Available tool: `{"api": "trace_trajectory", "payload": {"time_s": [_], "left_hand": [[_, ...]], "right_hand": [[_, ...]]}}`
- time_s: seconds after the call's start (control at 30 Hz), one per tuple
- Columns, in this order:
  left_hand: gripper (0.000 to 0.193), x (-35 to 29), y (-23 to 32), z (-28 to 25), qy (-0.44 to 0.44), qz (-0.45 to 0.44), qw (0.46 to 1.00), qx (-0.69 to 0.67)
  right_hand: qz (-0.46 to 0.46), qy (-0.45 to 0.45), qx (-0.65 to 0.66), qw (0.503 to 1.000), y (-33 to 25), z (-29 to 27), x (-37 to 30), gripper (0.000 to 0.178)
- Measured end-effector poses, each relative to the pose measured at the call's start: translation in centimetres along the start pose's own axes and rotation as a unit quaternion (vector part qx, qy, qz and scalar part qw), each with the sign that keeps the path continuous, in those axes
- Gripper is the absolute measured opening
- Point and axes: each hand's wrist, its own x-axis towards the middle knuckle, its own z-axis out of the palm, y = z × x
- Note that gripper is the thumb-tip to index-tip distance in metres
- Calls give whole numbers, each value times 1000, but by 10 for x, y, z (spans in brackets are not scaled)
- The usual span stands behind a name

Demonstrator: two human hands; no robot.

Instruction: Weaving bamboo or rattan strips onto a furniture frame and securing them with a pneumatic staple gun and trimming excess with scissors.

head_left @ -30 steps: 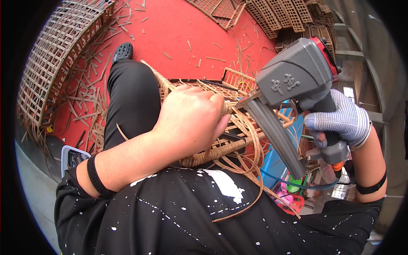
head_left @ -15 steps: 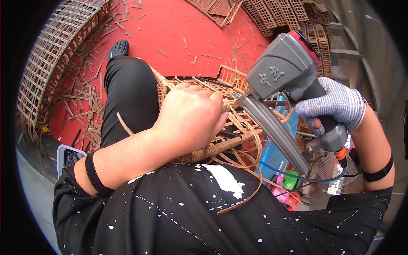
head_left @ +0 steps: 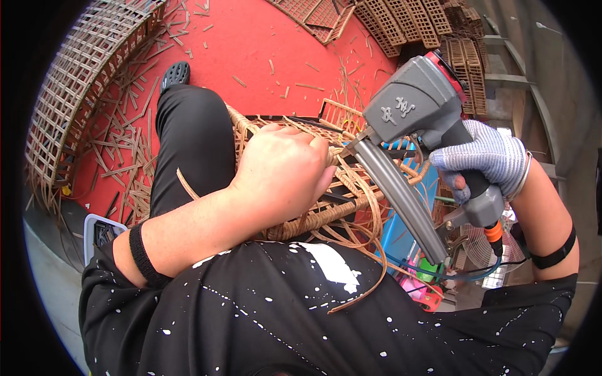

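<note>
My left hand is bare and closed around a rattan-wrapped bar of a woven rattan frame, which lies across my lap. Its fingers curl over the bar, so their tips are hidden. In a striped knit glove, my right hand grips the handle of a grey air-powered nail gun. The gun's nose is at the wrapped bar, just right of my left hand; whether it touches is unclear. Its long magazine slants down toward my lap. Loose rattan strands curl down from the frame onto my black shirt.
A curved woven lattice panel stands at the left, near scattered cane offcuts on the red floor covering. More woven panels are stacked at the far right. A bin sits by my left elbow. A blue air hose trails from the gun.
The nail gun and my right hand have shifted slightly left and down, with the nose still by the bar. My left hand keeps its hold in nearly the same place.
</note>
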Motion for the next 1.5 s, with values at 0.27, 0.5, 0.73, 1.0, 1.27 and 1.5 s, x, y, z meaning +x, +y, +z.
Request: {"api": "trace_trajectory", "payload": {"time_s": [0.27, 0.5, 0.73, 1.0, 1.27, 1.5], "left_hand": [[27, 1, 0, -1, -1, -1, 1000, -5], [27, 0, 0, -1, -6, -3, 1000, -8], [25, 1, 5, -5, -49, -37, 998, -1], [26, 0, 3, -5, -40, -29, 999, 11], [28, -2, 2, 0, -6, -15, 1000, 11], [28, -2, 2, -1, -4, -13, 1000, 4]], "right_hand": [[25, -8, 5, 1000, -7, -4, 5, 35], [30, -11, -22, 999, -7, -6, 7, 27], [23, -12, -56, 998, -10, -5, 7, 26], [-14, -18, 3, 1000, -2, -9, -4, 27], [5, -32, 1, 999, 8, -8, 3, 24], [1, -25, -42, 999, 3, -6, 8, 27]]}}
